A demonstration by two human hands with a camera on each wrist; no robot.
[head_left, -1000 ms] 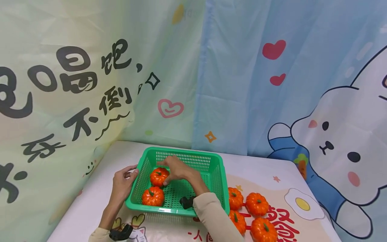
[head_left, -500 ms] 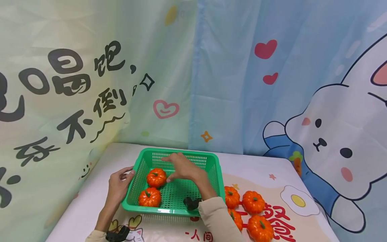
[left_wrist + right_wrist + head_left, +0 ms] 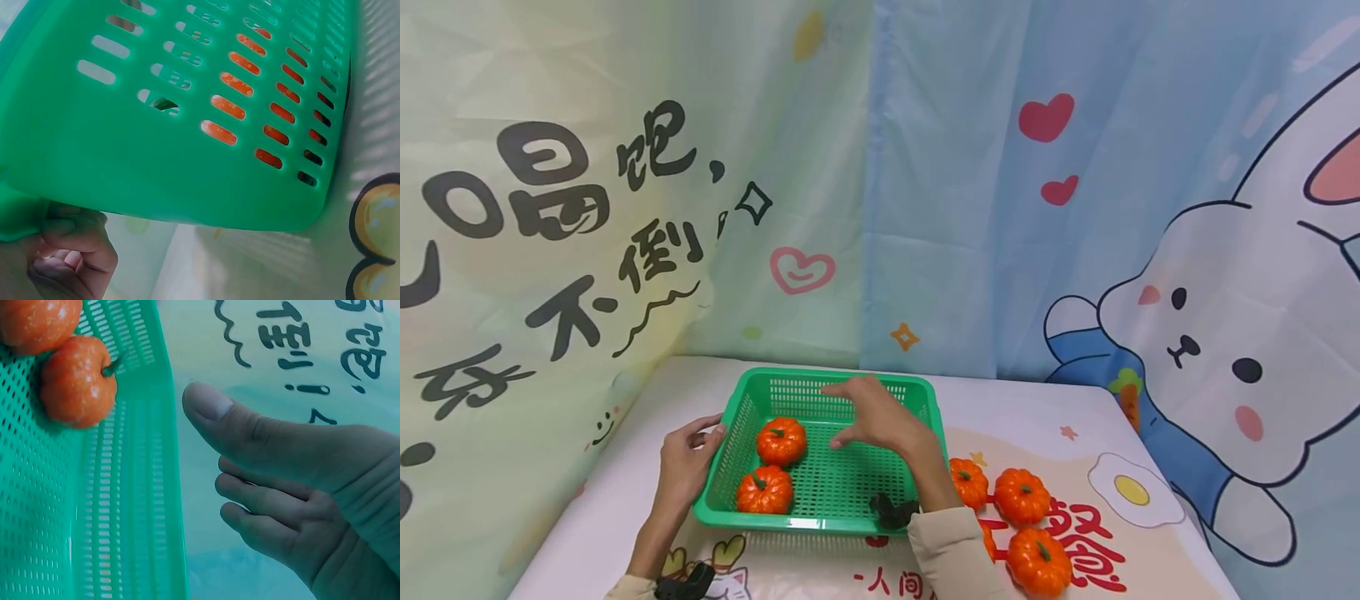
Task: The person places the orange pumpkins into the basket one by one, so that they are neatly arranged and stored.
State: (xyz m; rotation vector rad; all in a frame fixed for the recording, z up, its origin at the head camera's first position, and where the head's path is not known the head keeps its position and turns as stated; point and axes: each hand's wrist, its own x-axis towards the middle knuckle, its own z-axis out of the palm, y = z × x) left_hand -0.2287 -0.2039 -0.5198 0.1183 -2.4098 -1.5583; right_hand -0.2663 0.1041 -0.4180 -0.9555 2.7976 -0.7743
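Note:
A green slotted plastic basket (image 3: 790, 523) stands on the table with two small orange toy pumpkins inside. The far pumpkin (image 3: 781, 442) and the near pumpkin (image 3: 764, 490) sit side by side along its left wall. My left hand (image 3: 688, 463) holds the basket's left rim; the left wrist view shows its fingers (image 3: 81, 247) curled at that rim. Above the basket's middle hovers my right hand (image 3: 883, 417), thumb and fingers spread apart with nothing between them. It is to the right of the pumpkins, and in the right wrist view it appears beside the basket's wall (image 3: 134, 487).
Several more orange pumpkins (image 3: 1022, 496) lie on the table right of the basket, one partly hidden behind my right sleeve (image 3: 958, 554). A printed cloth covers the table (image 3: 1000, 408). Curtains with cartoon prints (image 3: 940, 208) hang behind and to the left.
My right hand has drawn away from the far pumpkin, rightward and up, leaving it in the basket. The left hand stays at the rim. The head view has turned slightly right.

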